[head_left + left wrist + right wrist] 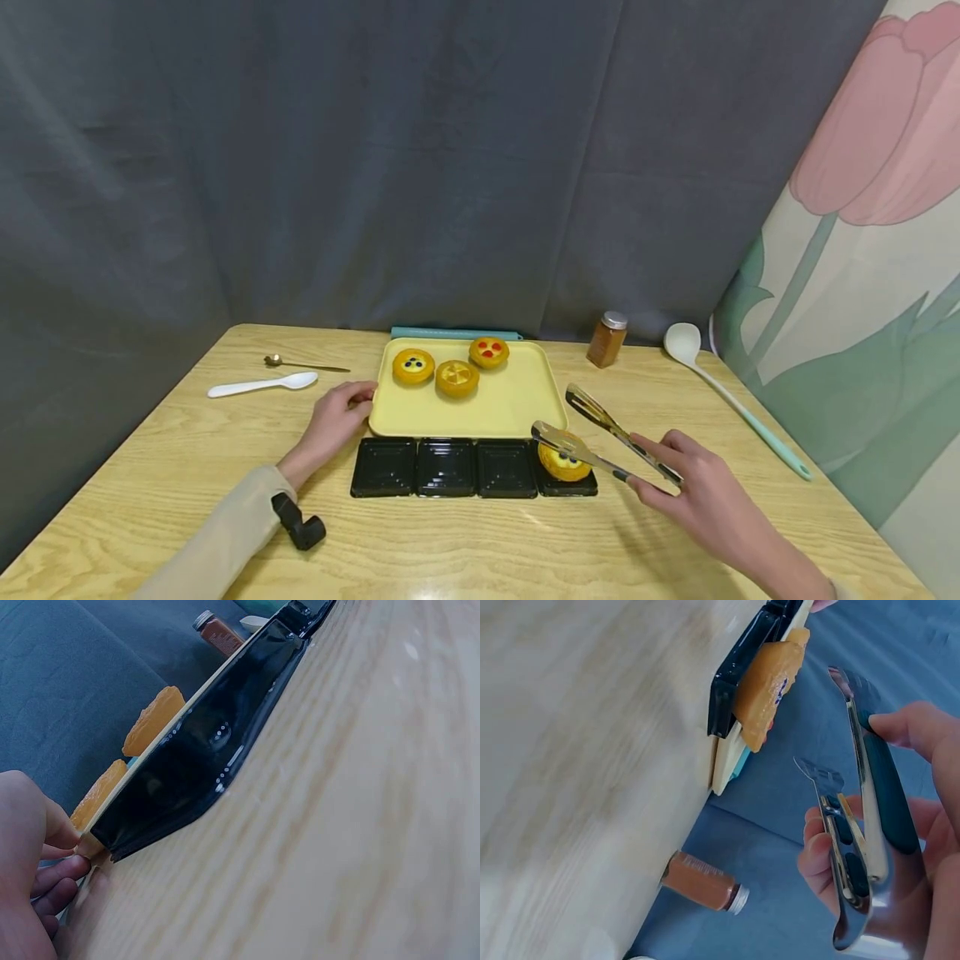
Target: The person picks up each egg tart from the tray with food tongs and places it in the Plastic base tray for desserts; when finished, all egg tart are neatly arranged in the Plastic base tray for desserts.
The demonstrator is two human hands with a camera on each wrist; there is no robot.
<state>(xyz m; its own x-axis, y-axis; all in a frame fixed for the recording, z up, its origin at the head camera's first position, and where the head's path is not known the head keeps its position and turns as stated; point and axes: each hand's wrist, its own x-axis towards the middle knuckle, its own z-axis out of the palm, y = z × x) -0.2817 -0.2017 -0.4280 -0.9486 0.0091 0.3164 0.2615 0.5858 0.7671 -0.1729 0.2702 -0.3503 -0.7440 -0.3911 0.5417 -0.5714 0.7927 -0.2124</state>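
My left hand (337,421) pinches the left edge of a pale yellow tray (517,404), its thumb and fingertips at the rim in the left wrist view. On that tray sit a blueberry-topped egg tart (413,367), a plain-looking one with a segmented top (457,379) and a red-topped one (489,352). In front lies a black tray with several compartments (446,468); another blueberry-topped tart (567,472) sits in its rightmost compartment. My right hand (705,496) holds metal tongs (618,432), their arms spread and apart from that tart in the right wrist view.
A white spoon (262,385) and a small gold spoon (307,366) lie at the left. Behind the yellow tray is a teal strip (457,333). A brown jar (607,340) and a long-handled ladle (738,400) are at the right; a dark curtain (405,167) hangs behind.
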